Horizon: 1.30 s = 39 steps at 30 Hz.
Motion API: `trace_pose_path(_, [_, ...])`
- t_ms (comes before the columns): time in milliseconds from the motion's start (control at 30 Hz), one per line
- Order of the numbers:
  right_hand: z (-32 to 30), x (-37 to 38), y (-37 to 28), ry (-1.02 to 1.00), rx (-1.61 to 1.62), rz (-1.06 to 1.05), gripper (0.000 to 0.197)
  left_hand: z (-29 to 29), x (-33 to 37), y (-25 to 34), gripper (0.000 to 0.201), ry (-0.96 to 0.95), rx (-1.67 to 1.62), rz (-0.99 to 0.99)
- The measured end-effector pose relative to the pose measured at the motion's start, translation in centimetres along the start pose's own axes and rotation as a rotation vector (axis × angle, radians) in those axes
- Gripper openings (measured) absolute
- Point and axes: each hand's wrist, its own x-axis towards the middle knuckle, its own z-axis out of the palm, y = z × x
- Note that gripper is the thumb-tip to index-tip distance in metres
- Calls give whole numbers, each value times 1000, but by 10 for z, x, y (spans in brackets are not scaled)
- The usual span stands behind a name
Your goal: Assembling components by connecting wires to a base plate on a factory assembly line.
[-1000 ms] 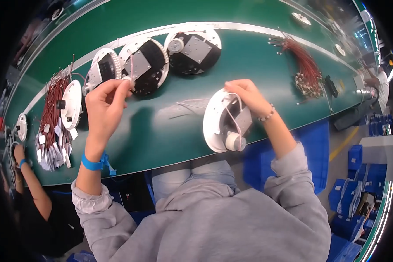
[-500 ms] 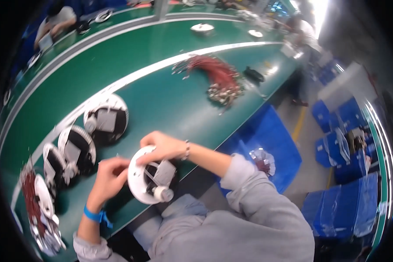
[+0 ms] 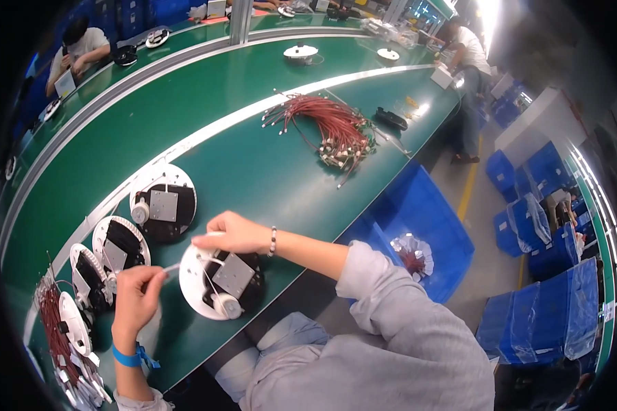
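Note:
A round white housing [image 3: 193, 288] with a black inner part, a grey square plate [image 3: 234, 275] and a small white cylinder [image 3: 227, 306] lies tilted at the bench's near edge. My right hand [image 3: 238, 233] grips its upper rim, fingers bent over the edge. Left of it, my left hand [image 3: 137, 296] is closed in a pinch on a short thin whitish strand, perhaps a wire [image 3: 172, 267], which reaches toward the housing's rim. A similar housing [image 3: 163, 202] lies farther up the bench. Two more [image 3: 120, 245] [image 3: 91, 276] lean behind my left hand.
Red wires with white connectors [image 3: 329, 127] lie bundled on the green bench [image 3: 253, 171], beside a black object [image 3: 391, 118]. More wires [image 3: 56, 322] lie far left. A blue bin [image 3: 439, 233] stands right of the bench. Co-workers [image 3: 86, 51] [image 3: 467, 55] are at the far side.
My left hand has drawn away leftward from the housing, the thin strand now showing in its pinch. The housing and my right hand have shifted slightly left in view.

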Motion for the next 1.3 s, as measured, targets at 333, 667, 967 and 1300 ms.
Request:
trace_pose_path(333, [-181,-19,-11,1088,-1160,84,29,-42,-37,25,53,226,465,-18])
trace_pose_path(667, [-284,-49,50,1010,-1055,295,23,-86,-85,2,36,363,373,-146])
trace_pose_path(967, [-248,-139,68,888,-1331,59,44,-105,-135,-34,30,456,407,-267])
trace_pose_path(1300, [-230,-133,73,880,-1385,-406,19,-89,-102,-2,28,345,466,-7])
